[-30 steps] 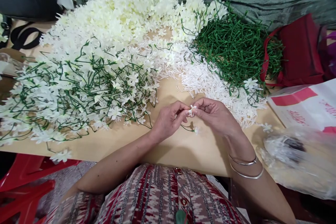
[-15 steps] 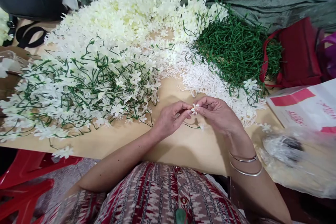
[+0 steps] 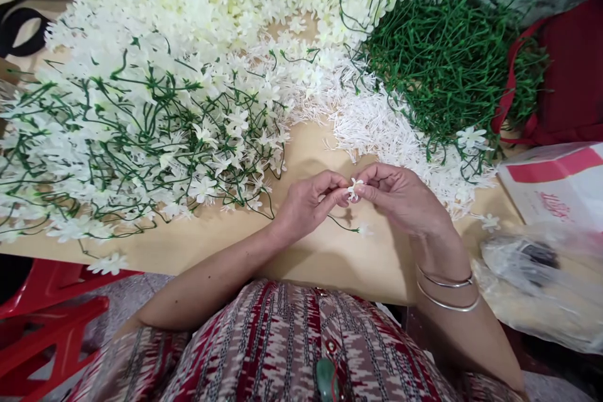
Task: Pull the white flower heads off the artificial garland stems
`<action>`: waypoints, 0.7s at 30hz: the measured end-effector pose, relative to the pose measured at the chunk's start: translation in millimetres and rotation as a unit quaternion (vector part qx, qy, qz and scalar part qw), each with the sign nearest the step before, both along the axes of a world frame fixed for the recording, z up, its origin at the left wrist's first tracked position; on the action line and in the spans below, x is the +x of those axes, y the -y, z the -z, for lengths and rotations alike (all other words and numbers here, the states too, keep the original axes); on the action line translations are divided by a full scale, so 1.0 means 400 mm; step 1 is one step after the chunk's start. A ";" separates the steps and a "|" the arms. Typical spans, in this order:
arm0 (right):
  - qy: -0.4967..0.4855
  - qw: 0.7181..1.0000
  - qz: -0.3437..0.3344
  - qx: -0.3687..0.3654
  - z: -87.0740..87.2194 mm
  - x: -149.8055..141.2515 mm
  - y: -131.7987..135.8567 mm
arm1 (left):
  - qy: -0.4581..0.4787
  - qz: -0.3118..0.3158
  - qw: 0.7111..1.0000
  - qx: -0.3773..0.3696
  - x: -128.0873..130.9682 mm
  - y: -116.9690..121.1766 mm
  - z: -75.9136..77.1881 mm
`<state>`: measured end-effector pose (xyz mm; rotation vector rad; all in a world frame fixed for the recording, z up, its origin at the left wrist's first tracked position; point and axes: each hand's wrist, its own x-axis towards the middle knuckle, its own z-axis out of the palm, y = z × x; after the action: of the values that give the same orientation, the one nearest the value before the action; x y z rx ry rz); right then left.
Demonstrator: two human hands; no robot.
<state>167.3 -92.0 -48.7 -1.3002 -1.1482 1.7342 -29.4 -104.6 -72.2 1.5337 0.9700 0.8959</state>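
Observation:
Between my fingertips, above the near part of the table, is a small white artificial flower (image 3: 354,189). My left hand (image 3: 315,201) pinches it from the left, and my right hand (image 3: 396,196) has thumb and fingers closed on its right side. Fingers cover part of the flower, so its back is hidden. Just below the hands a green stem (image 3: 346,226) lies on the table, one end under my left hand. Beyond my hands spreads a heap of thin white stamens (image 3: 372,125).
Stemmed white flowers (image 3: 155,132) pile up on the left, with loose white petals (image 3: 198,6) behind. Green stems (image 3: 438,56) heap at the back right, beside a red bag (image 3: 572,69). A paper bag (image 3: 556,188) and a clear plastic bag (image 3: 565,295) lie at the right.
The view has tilted down and come closer to the table. Both hands keep their pinch on the small flower, which looks slightly turned.

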 end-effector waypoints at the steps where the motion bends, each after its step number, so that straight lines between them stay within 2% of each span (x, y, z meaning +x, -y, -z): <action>1: -0.001 1.000 -0.001 -0.001 0.000 0.001 0.000 | -0.004 0.001 1.000 0.002 0.000 0.001 0.000; 12: -0.024 0.999 -0.047 -0.009 0.005 0.005 -0.017 | -0.013 0.002 1.000 0.019 -0.002 0.003 -0.003; 18: -0.048 0.999 0.002 -0.005 0.012 0.015 -0.012 | 0.007 -0.010 1.000 -0.012 0.008 0.004 -0.002; 21: -0.050 0.998 0.034 0.026 0.012 0.020 0.000 | 0.010 -0.024 1.000 -0.018 0.010 0.004 0.003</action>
<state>175.4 -92.0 -53.7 -1.1941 -1.0726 1.6889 -25.5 -106.1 -73.3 1.4746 1.0064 0.9215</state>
